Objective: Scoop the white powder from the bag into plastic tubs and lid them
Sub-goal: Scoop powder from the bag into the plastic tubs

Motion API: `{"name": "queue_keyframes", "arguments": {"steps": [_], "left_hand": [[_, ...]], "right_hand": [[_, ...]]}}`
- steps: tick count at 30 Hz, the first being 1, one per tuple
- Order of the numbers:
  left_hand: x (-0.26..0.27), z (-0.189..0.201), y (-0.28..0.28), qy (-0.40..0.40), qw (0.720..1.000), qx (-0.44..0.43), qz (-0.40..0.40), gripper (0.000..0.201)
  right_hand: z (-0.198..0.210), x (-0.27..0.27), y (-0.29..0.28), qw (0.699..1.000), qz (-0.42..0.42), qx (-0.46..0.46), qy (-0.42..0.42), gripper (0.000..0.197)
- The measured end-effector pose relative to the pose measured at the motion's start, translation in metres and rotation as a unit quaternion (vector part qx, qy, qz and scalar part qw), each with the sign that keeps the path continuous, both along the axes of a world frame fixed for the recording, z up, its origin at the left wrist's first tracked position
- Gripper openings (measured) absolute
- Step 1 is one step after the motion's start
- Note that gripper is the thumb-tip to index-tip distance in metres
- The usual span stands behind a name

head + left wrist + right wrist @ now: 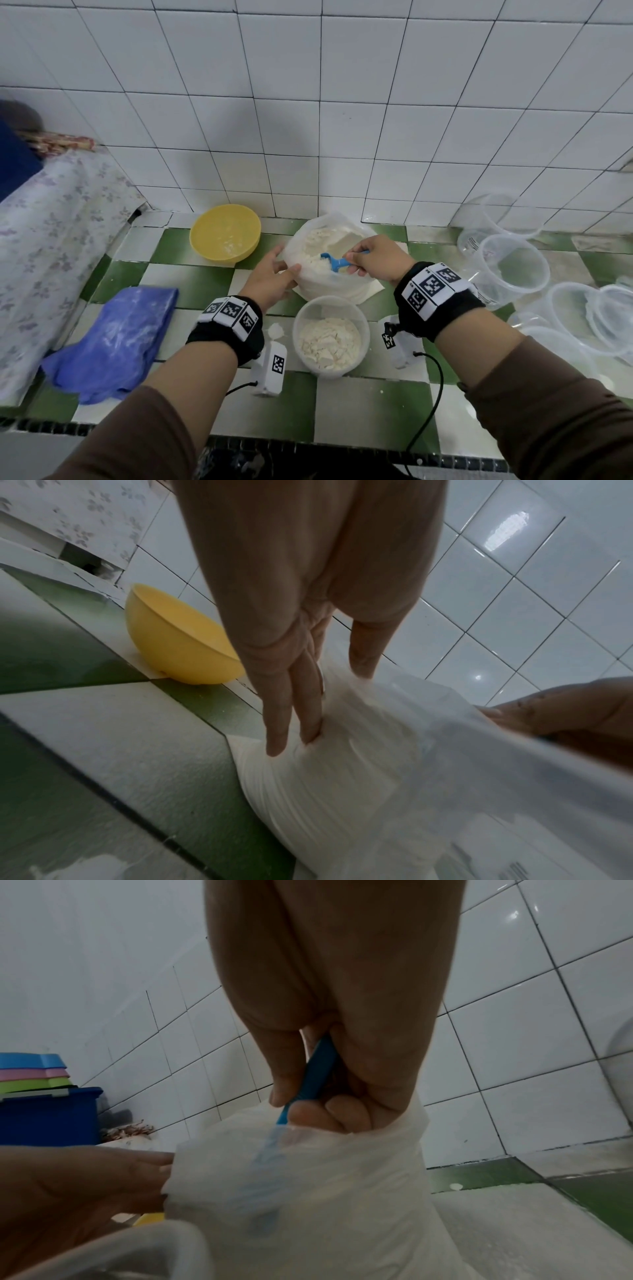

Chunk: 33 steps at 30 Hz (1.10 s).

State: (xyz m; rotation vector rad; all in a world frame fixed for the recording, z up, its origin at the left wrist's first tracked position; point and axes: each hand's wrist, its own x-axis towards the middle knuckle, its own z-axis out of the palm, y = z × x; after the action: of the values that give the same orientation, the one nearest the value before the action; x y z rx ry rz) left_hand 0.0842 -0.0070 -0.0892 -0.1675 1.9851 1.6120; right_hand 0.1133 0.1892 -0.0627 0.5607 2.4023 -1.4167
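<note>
Holding the blue scoop (337, 263) tight in curled fingers, the right hand (373, 257) dips it into the white powder (325, 241) in the bag (342, 289). The left hand (270, 279) grips the bag's edge between straight fingers and thumb. A part-filled tub (331, 337) sits just in front.

It looks like a home kitchen: white wall tiles (308, 102), a green-and-white tiled counter (359, 404), a yellow bowl (224, 233) and plastic tubs (513, 267).

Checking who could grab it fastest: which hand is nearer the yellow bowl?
Left. The left hand holds the powder bag's rim on the side facing the yellow bowl; the right hand grips the blue scoop across the bag.
</note>
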Motion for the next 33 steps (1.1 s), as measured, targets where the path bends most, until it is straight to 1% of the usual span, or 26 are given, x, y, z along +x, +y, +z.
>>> {"name": "queue_keyframes", "arguments": {"steps": [7, 17, 23, 26, 29, 33], "left_hand": [[0.005, 0.005, -0.002, 0.008, 1.000, -0.011, -0.001, 0.069], [0.020, 0.009, -0.006, 0.024, 1.000, -0.005, -0.002, 0.072], [0.030, 0.010, -0.007, 0.045, 0.999, 0.009, -0.012, 0.073], [0.032, 0.008, -0.007, 0.045, 0.999, 0.015, -0.012, 0.073], [0.034, 0.006, -0.008, 0.046, 0.999, 0.018, -0.014, 0.071], [0.037, 0.003, -0.009, 0.049, 0.998, 0.016, -0.024, 0.069]], "right_hand": [[0.000, 0.008, -0.001, 0.999, -0.033, -0.015, -0.003, 0.019], [0.010, 0.025, 0.018, 0.992, -0.112, -0.035, 0.037, 0.017], [0.023, 0.038, 0.034, 0.976, -0.163, -0.131, 0.062, 0.016], [0.033, 0.048, 0.038, 0.967, -0.168, -0.175, 0.077, 0.013], [0.041, 0.059, 0.041, 0.960, -0.166, -0.210, 0.077, 0.015], [0.040, 0.074, 0.047, 0.967, -0.117, -0.218, 0.058, 0.015]]}}
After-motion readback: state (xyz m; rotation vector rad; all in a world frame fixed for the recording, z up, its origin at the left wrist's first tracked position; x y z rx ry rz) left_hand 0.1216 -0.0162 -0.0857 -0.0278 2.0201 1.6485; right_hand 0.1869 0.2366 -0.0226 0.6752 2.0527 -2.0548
